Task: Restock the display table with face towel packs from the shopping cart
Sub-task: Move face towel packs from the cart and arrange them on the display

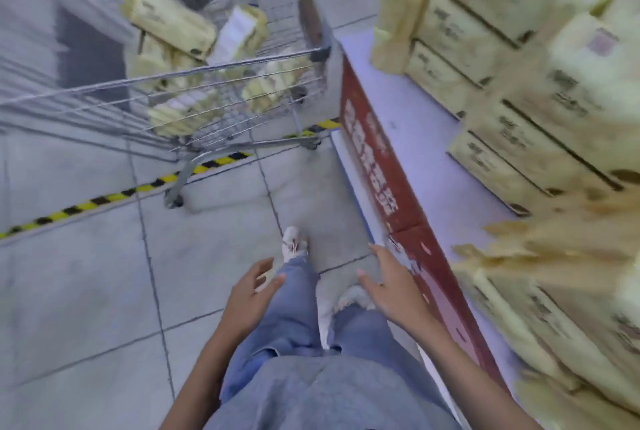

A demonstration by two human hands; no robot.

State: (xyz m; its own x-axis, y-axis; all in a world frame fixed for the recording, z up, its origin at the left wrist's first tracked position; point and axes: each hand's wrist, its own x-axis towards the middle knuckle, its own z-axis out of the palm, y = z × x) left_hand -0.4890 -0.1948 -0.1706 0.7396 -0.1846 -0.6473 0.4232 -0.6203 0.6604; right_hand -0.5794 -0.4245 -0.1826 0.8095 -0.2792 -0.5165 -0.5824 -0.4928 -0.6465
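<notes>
A wire shopping cart (221, 66) stands ahead at upper left with several pale yellow face towel packs (173, 22) lying loose in its basket. On the right runs the display table (408, 138), white on top with a red front panel, stacked with rows of the same yellow packs (519, 131). My left hand (249, 294) hangs low over my left leg, fingers apart and empty. My right hand (388, 284) is also empty and spread, close to the table's red panel. Both hands are well short of the cart. The picture is blurred by motion.
A black-and-yellow striped tape line (114, 195) crosses the grey tiled floor under the cart. My jeans and white shoes (294, 244) fill the lower middle. A strip of bare white tabletop lies between the red edge and the stacks.
</notes>
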